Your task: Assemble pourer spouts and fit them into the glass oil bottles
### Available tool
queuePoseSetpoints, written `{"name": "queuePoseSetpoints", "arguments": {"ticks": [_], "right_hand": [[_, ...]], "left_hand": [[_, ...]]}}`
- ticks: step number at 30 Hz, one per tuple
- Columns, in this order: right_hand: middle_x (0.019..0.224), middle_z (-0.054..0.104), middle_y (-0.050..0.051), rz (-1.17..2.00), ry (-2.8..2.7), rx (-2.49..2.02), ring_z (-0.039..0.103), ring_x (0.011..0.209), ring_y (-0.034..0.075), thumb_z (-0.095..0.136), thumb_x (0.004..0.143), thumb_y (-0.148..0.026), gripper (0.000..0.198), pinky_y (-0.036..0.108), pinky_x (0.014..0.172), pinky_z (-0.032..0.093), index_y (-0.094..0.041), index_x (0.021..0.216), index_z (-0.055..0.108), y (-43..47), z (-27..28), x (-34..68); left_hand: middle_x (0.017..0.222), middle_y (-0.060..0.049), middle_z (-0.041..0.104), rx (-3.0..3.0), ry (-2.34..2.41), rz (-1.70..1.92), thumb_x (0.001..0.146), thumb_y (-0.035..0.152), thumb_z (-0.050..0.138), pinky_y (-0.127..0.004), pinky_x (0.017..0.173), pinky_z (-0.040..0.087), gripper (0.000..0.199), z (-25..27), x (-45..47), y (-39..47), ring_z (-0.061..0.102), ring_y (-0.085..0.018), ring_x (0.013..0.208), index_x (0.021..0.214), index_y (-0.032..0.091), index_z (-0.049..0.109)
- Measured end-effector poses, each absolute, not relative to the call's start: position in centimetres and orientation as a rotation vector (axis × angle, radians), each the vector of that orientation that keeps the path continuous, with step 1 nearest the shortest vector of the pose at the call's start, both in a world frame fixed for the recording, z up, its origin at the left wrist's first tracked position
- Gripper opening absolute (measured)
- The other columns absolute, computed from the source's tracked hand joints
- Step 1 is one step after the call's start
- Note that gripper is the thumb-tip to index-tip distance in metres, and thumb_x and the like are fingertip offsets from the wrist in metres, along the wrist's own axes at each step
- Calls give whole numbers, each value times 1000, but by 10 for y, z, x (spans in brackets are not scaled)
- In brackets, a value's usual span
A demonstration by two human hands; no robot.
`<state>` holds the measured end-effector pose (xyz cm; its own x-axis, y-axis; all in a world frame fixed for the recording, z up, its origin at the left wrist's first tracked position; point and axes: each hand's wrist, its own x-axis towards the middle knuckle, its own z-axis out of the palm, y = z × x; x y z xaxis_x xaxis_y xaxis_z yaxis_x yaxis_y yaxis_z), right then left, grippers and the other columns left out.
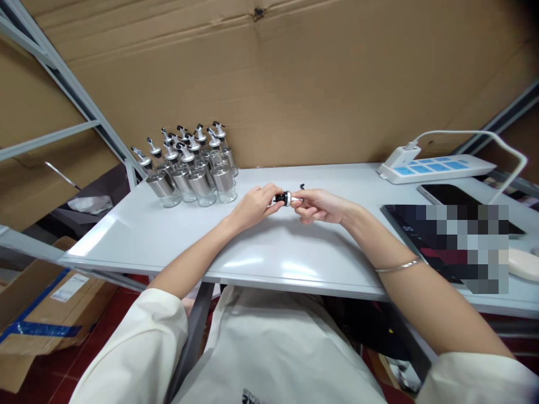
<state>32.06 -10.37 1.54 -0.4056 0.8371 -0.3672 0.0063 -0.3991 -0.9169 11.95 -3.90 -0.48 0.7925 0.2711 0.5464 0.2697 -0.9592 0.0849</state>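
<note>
Between my two hands, above the middle of the table [252, 247], lies a bottle pourer spout [288, 198] with a black stopper, a silver collar and a small black flap. My left hand [257, 206] pinches the black stopper end. The spout end is gripped by the fingers of my right hand [320, 206]. Both hands are closed, and the pourer is held sideways. To the left stand several glass oil bottles [205, 188] with metal sleeves, each topped by a similar pourer.
A white power strip [442, 168] with a plugged-in charger [404, 155] is at the back right. A dark phone [446, 194] and a tablet [400, 224] lie on the right. Cardboard [295, 84] walls the back; a metal frame [80, 95] rises at left.
</note>
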Motion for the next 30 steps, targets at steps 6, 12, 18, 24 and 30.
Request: {"name": "queuePoseSetpoints", "arguments": {"ticks": [6, 12, 18, 24, 30], "right_hand": [[47, 22, -11, 1830, -1211, -1225, 10, 40, 3, 45, 91, -29, 30, 14, 35, 20, -19, 64, 39, -105, 17, 317], [47, 27, -11, 1776, -1246, -1174, 14, 42, 3, 53, 92, -39, 30, 15, 39, 19, -17, 71, 48, -108, 16, 315], [48, 26, -11, 1830, -1292, -1072, 14, 41, 3, 52, 94, -40, 31, 18, 43, 23, -17, 72, 49, -111, 18, 312], [50, 24, -12, 1692, -1413, -1043, 16, 43, 4, 59, 88, -48, 35, 23, 46, 23, -17, 76, 51, -113, 20, 302], [52, 26, -10, 1305, -1581, -1225, 23, 46, 6, 54, 84, -62, 46, 24, 47, 22, -20, 69, 46, -110, 16, 294]], "left_hand": [[102, -9, 67, 3036, 534, 748, 98, 31, 42, -30, 82, 42, 23, -6, 121, -38, 65, -17, 88, 110, 14, 53], [109, -8, 69, 2979, 724, 591, 99, 23, 39, -31, 86, 38, 23, -10, 124, -31, 65, -17, 91, 117, 14, 49], [94, -10, 72, 3091, 741, 781, 101, 28, 29, -35, 80, 34, 30, -11, 123, -30, 64, -19, 80, 109, 12, 53], [80, -7, 70, 3109, 829, 949, 103, 33, 14, -35, 77, 32, 45, -8, 122, -31, 57, -17, 66, 96, 15, 55], [73, -4, 64, 2877, 1122, 719, 102, 29, 21, -34, 75, 36, 38, 0, 128, -39, 57, -18, 64, 91, 17, 55]]}}
